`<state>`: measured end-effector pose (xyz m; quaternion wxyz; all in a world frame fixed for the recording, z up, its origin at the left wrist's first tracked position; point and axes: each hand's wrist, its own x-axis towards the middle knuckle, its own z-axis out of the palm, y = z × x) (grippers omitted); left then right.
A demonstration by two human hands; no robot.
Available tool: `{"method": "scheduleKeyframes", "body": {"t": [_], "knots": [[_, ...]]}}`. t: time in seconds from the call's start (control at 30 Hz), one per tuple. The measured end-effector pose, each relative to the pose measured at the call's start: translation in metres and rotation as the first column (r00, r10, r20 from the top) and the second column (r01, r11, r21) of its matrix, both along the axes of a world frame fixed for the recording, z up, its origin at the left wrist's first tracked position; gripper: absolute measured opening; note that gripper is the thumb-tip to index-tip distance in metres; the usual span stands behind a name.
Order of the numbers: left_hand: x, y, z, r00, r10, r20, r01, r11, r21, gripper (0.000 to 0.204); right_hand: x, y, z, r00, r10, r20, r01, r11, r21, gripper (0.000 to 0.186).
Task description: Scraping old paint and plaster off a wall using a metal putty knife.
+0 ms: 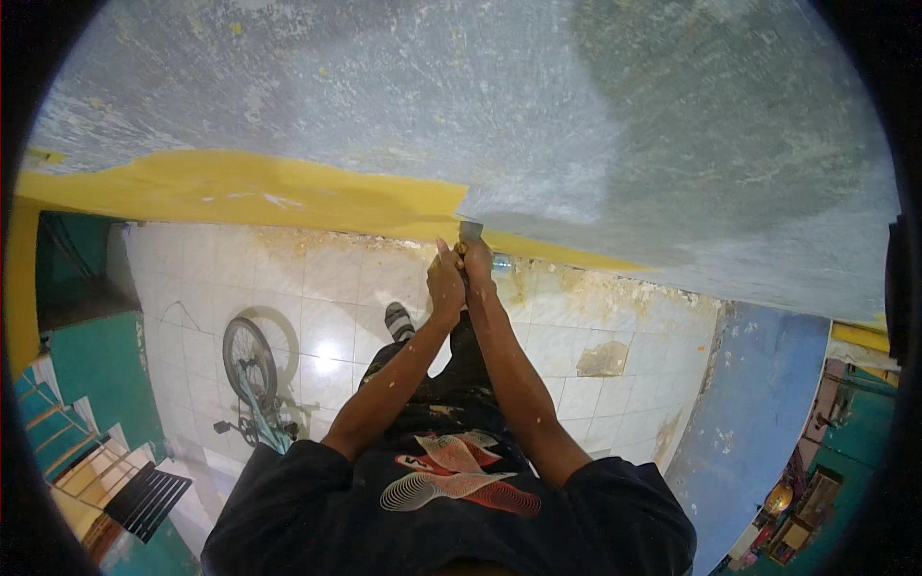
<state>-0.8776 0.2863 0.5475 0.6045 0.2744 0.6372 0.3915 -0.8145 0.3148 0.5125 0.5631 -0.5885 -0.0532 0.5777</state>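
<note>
A wall scraper (pixel 470 231) with a grey blade presses against the wall, at the edge between yellow paint (pixel 317 192) and bare grey plaster (pixel 384 106). My right hand (pixel 476 261) is closed around it just below the blade. Close beside and slightly lower, my left hand (pixel 445 284) is also closed on the handle, its thumb pointing up. Most of the handle is hidden by my fingers. Both arms stretch forward from my body toward the low part of the wall.
Paint flakes lie on the white tiled floor (pixel 336 278) along the wall's foot. A bicycle (pixel 252 365) stands to the left. A brownish flat piece (pixel 602 359) lies on the right, before a blue wall (pixel 759 384). Shelves with clutter (pixel 807 514) show at far right.
</note>
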Motion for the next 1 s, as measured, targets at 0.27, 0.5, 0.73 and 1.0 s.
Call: {"method": "scheduleKeyframes", "body": {"t": [0.27,0.5,0.73,1.0], "knots": [[-0.005,-0.016,0.007,0.992,-0.06,-0.111,0.062,0.998,0.008,0.055,-0.002,-0.016,-0.008,0.999,-0.018,-0.032,0.02,0.998,0.057,0.007],[0.003,-0.008,-0.006,0.998,0.024,0.058,-0.027,0.998,0.055,0.054,0.006,-0.01,-0.007,0.981,0.133,0.142,-0.154,0.978,0.142,0.011],[-0.001,-0.019,-0.006,0.999,0.018,-0.041,-0.014,0.994,0.111,0.059,-0.003,-0.016,-0.021,0.998,-0.023,-0.064,0.029,0.996,0.087,0.02],[0.001,-0.014,-0.004,0.995,-0.026,-0.096,0.042,0.985,0.165,0.06,0.002,-0.012,0.002,0.999,0.047,-0.022,-0.047,0.999,0.017,0.019]]}}
